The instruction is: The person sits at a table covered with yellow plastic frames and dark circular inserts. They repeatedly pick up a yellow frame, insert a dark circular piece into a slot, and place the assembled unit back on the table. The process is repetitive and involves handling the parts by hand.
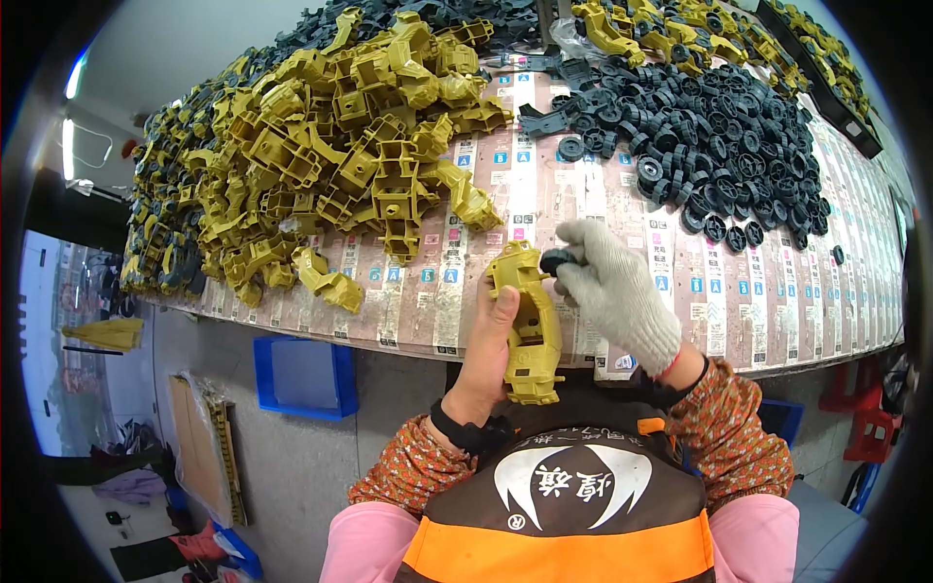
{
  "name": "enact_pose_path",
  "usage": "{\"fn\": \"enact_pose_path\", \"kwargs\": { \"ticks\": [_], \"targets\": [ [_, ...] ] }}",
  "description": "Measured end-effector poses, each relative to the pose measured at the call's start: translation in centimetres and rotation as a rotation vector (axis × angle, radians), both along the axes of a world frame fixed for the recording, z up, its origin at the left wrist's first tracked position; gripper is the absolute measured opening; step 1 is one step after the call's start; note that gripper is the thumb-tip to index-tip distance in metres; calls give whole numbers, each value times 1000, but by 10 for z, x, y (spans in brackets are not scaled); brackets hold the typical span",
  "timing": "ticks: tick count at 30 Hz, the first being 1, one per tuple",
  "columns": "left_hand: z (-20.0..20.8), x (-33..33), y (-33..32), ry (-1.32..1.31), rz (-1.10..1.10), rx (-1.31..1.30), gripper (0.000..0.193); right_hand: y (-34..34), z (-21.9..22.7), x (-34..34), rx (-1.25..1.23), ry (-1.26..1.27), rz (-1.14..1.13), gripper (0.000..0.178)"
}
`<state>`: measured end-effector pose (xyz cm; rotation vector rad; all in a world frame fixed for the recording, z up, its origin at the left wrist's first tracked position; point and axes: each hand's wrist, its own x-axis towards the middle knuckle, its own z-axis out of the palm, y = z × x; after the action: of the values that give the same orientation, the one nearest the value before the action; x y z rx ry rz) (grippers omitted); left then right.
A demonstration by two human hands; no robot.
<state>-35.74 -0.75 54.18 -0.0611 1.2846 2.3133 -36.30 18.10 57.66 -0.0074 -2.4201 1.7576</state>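
Note:
My left hand, bare, grips a yellow plastic toy vehicle body upright at the table's front edge. Its thumb presses on the near face of the part. In a white knitted glove, my right hand pinches a small black toy wheel between thumb and fingers. The wheel is right beside the upper end of the yellow body; whether they touch I cannot tell. Past my left hand lies a large heap of yellow vehicle bodies. Beyond my right hand spreads a pile of loose black wheels.
The table is covered with printed paper. Bodies fitted with wheels crowd its left end. Flat dark parts lie between the piles. A long black tray stands far right. Below the table edge are a blue bin and a red crate.

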Motion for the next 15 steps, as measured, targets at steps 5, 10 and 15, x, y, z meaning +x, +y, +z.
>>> {"fn": "enact_pose_path", "kwargs": {
  "ticks": [5,10,15],
  "targets": [
    [7,2,5,155,16,-140,67,-6,3,26,75,29,-38,30],
    [11,6,8,369,2,-300,73,-8,-3,37,20,81,-90,35],
    [-1,11,9,463,-43,-334,76,-12,7,49,200,84,-97,34]
  ]
}}
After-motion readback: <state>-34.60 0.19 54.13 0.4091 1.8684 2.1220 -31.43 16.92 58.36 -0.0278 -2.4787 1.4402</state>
